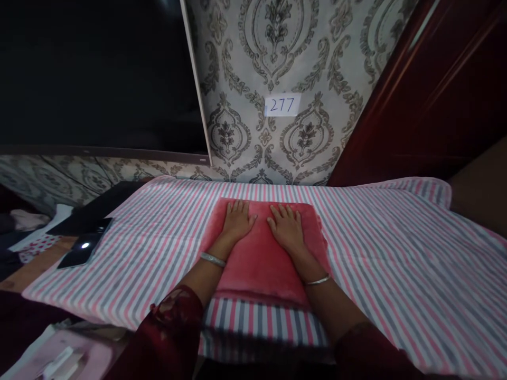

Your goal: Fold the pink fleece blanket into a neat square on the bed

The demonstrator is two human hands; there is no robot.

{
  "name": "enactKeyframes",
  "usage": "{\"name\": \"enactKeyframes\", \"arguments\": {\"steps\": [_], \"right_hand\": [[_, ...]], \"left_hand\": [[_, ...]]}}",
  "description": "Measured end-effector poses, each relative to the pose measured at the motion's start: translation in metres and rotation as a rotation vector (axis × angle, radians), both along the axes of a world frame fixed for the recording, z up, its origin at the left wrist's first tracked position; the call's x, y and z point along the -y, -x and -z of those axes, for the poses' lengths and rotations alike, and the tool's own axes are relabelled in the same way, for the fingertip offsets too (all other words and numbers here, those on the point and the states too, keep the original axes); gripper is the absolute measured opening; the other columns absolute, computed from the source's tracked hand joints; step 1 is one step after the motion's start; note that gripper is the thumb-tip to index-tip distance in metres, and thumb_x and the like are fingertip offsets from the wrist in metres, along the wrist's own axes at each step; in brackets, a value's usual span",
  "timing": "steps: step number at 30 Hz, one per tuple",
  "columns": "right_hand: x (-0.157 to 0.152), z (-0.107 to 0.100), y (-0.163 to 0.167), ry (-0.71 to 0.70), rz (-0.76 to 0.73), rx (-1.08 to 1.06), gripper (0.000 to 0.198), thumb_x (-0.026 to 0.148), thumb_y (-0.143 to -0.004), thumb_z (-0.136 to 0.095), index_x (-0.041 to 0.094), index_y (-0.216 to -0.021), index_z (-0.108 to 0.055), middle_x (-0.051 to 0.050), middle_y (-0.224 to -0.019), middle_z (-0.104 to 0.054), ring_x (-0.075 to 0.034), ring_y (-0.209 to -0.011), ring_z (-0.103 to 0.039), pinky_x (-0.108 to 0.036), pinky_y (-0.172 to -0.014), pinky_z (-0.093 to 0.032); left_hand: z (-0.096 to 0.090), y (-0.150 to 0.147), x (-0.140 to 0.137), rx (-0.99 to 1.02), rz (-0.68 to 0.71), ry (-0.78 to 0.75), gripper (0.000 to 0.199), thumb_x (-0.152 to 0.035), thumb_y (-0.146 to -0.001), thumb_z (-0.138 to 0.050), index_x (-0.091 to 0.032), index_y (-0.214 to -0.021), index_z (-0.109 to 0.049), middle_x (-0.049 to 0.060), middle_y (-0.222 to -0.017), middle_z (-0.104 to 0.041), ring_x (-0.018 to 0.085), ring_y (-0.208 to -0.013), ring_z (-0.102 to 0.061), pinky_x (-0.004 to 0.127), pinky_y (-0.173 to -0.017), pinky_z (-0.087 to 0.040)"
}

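Note:
A folded red towel-like cloth (257,258) lies flat on a striped cloth (150,248) of pink, grey and white. Palm down on its upper left part rests my left hand (238,220), fingers stretched out. My right hand (287,227) lies flat on the upper right part, its fingers spread. Both hands touch the red cloth and grip nothing. The cloth's near folded edge shows between my forearms, while its sides are partly hidden under my arms.
At the left lies a dark phone (81,250) with a bright reflection. A large black screen (99,74) stands behind it. On the patterned wall a paper label (282,105) reads 277. Dark red wooden furniture (428,95) rises at the right. A pink box-like object (89,348) sits low at the left.

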State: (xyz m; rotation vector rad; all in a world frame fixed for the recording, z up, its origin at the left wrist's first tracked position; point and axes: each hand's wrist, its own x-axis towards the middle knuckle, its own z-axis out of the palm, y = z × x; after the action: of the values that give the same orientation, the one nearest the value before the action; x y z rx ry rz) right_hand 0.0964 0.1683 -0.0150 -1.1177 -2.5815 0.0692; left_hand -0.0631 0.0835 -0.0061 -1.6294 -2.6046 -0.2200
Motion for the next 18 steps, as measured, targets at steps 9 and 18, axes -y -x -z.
{"name": "enactKeyframes", "arguments": {"steps": [9, 18], "right_hand": [[0.005, -0.014, 0.0, 0.035, 0.011, 0.019, 0.054, 0.042, -0.107, -0.038, 0.023, -0.156, -0.046, -0.012, -0.161, -0.043, -0.032, -0.149, -0.035, -0.057, -0.122, -0.02], [-0.026, -0.021, -0.028, 0.079, 0.153, 0.003, 0.052, 0.044, -0.107, -0.032, 0.021, -0.15, -0.052, -0.013, -0.159, -0.044, -0.036, -0.148, -0.032, -0.065, -0.115, -0.027]], "left_hand": [[-0.007, -0.002, 0.005, -0.025, 0.019, -0.038, 0.065, -0.044, -0.102, -0.034, -0.008, -0.156, -0.038, 0.02, -0.161, -0.041, 0.031, -0.153, -0.032, 0.051, -0.127, -0.015], [-0.028, 0.033, 0.016, -0.002, -0.102, 0.035, 0.064, -0.053, -0.101, -0.032, -0.019, -0.154, -0.043, 0.018, -0.165, -0.035, 0.038, -0.154, -0.026, 0.068, -0.121, -0.014]]}}
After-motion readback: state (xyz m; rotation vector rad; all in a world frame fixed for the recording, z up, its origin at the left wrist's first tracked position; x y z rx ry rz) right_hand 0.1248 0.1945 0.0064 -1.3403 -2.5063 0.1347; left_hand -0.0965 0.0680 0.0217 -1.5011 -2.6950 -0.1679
